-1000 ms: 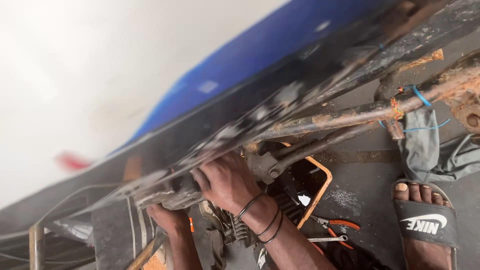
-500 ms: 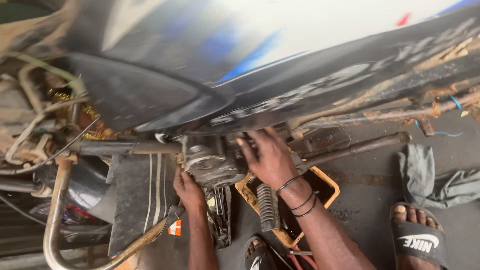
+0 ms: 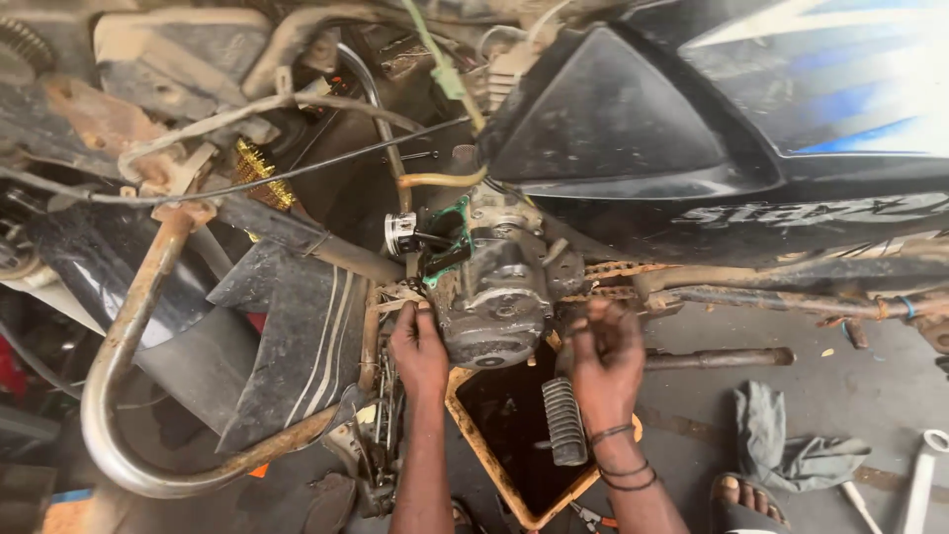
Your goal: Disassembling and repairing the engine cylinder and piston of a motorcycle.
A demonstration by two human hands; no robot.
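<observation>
No packages, labels, signs or screens visible.

The engine is a grimy grey metal block, hanging in the motorcycle frame under the dark side panel. A pale piston sticks out at its upper left beside a green gasket edge. Both hands touch its lower sides, one on each.

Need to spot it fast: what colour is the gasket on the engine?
Green gasket, clearest in the head view.
</observation>
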